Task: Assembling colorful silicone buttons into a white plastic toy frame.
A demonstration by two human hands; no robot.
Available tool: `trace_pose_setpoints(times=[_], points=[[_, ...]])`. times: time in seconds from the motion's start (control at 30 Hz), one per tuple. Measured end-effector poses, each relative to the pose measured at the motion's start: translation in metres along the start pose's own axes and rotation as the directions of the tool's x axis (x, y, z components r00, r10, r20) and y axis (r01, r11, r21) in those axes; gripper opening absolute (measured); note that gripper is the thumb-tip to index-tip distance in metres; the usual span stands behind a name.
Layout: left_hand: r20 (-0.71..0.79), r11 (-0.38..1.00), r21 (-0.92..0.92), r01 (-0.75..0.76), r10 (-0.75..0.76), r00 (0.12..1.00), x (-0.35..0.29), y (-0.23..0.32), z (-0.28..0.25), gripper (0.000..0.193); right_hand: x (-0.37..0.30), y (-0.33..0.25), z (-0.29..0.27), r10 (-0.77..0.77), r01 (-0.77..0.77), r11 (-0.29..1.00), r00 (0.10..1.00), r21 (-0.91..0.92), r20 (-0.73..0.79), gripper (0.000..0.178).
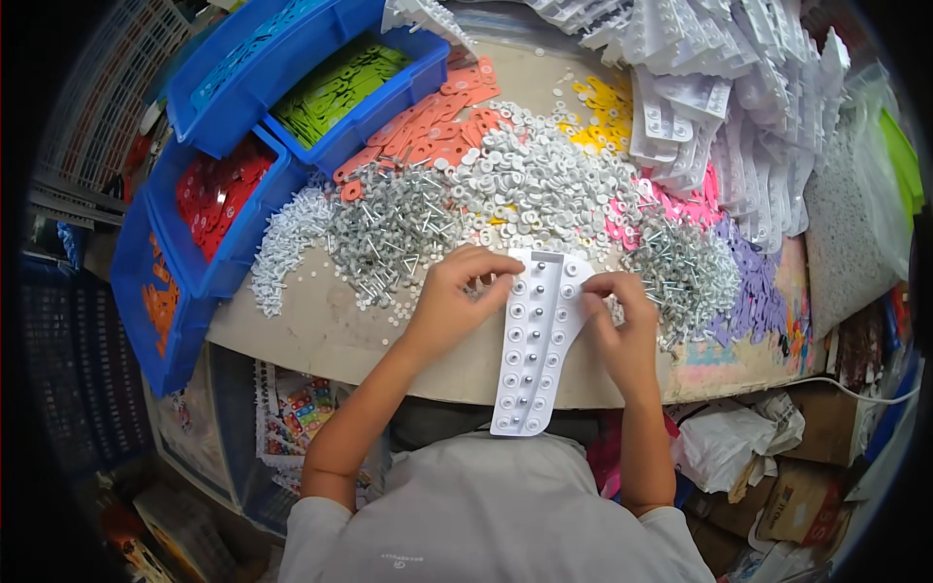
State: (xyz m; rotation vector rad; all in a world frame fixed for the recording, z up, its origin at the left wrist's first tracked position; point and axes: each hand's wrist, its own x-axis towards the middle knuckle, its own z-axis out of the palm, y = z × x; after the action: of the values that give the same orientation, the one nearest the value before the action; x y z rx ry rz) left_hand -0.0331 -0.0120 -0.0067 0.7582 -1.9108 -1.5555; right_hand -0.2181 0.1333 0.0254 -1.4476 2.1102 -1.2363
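Observation:
A long white plastic holder (530, 358) stands in front of me, its lower end past the table edge toward my lap. Metal pins (535, 335) line its middle channel, and small round white caps (516, 312) sit in rows along both sides. At its upper left edge my left hand (459, 296) has thumb and index finger drawn together over the rim. My right hand (624, 325) is bent into a pinch beside the upper right edge. Whatever either set of fingertips holds is too small or hidden to make out.
Behind the holder lie heaps of white rings (539, 165), metal pins (394, 228) and salmon pieces (428, 131). More pins (680, 267) and purple pieces (753, 291) are at right. Blue bins (209, 267) stand left; stacked white holders (680, 107) rise at back right.

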Motion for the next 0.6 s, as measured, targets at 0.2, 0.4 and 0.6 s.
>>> trace_pose_setpoints(times=[0.2, 0.4, 0.6], points=[[0.014, 0.945, 0.246, -0.218, 0.221, 0.975, 0.002, -0.012, 0.013, 0.009, 0.001, 0.000, 0.016, 0.052, -0.050, 0.996, 0.998, -0.070, 0.030, 0.007], [-0.012, 0.959, 0.269, -0.093, 0.100, 0.995, -0.002, -0.005, 0.023, 0.008, -0.007, 0.006, 0.027, -0.010, 0.001, 0.988, 0.998, -0.155, -0.060, 0.011], [0.042, 0.715, 0.604, -0.352, 0.412, 0.910, -0.006, -0.006, 0.019, 0.010, -0.012, 0.010, 0.036, -0.221, 0.177, 0.931, 0.970, -0.320, -0.105, 0.013]])
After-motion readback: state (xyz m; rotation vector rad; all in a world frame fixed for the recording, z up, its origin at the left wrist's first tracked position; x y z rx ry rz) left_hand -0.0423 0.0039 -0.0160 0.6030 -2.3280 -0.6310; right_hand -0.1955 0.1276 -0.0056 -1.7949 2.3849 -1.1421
